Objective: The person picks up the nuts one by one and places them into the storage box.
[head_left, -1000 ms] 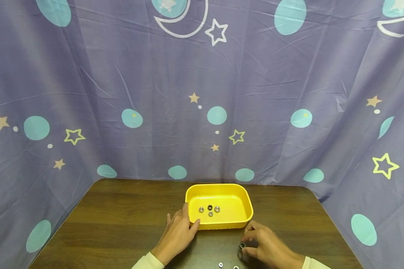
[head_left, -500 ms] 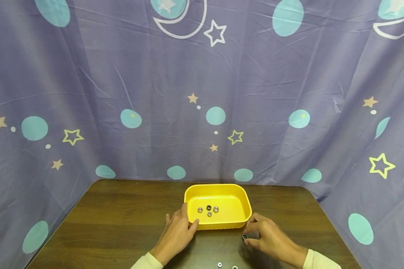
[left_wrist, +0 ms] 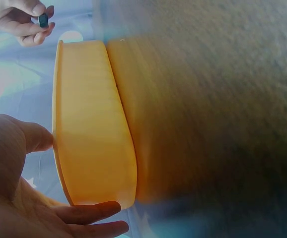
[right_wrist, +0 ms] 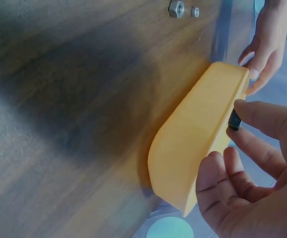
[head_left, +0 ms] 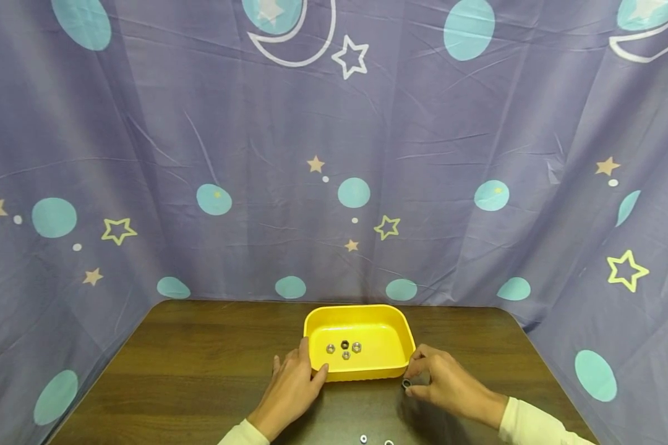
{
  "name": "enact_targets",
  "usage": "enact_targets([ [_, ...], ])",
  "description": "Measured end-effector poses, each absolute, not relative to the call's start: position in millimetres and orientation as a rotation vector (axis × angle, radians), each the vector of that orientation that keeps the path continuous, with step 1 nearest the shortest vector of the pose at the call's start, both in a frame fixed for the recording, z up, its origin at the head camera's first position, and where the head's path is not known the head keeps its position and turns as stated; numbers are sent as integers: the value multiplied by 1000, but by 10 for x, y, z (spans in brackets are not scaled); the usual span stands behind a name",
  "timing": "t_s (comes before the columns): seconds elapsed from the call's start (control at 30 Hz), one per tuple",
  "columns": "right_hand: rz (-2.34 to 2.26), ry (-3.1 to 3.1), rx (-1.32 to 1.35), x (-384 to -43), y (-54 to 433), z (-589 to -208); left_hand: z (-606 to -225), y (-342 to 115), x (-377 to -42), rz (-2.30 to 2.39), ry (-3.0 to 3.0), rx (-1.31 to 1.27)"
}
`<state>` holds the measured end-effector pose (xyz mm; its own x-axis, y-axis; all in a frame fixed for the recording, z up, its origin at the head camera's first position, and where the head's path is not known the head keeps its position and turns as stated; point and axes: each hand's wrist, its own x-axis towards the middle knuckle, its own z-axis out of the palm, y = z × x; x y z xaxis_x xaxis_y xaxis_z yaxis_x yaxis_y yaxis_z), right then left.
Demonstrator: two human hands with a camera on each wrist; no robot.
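A yellow plastic tray (head_left: 386,372) sits toward the back of the table. Several hex nuts lie in its left half, including a silver nut (head_left: 357,347) and a dark nut (head_left: 344,344). My left hand (head_left: 292,386) rests at the tray's front left corner; its thumb touches the near rim and its extended fingers lie along the left end. Another dark nut (right_wrist: 234,120) is pinched between thumb and forefinger of my right hand (head_left: 448,382), just outside the front right corner. The right hand's other fingers are curled loosely in the right wrist view.
Two silver nuts lie on the wooden table (head_left: 211,371) near its front: a smaller nut (head_left: 363,439) and a larger nut (head_left: 388,442), cut by the frame's bottom edge. A patterned purple curtain (head_left: 267,216) hangs behind and at both sides.
My right hand has lifted and moved away from me toward the tray's front right corner, carrying the dark nut. The left hand stays at the tray. The head view has shifted slightly.
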<state>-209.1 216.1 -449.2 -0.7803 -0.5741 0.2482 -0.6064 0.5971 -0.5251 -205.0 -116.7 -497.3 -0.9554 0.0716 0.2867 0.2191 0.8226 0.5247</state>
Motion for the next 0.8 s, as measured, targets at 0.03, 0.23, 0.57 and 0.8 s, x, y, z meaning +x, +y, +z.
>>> enact_targets([
  [0.03,947,-2771,1013,-2104,2161,-4481,-4972,-1166,-2050,-838,-2752,-223],
  [0.23,958,-2799,994,-2187,2151,-4443,-4960,-1161,-2047,-841,-2752,-225],
  [0.57,927,-2787,1023,-2329,2088,-4413,-4962,-1161,-2036,-833,-2751,-223],
  [0.8,902,-2772,1042,-2420,2057,-4436,-4962,-1164,-2032,-820,-2756,-222],
])
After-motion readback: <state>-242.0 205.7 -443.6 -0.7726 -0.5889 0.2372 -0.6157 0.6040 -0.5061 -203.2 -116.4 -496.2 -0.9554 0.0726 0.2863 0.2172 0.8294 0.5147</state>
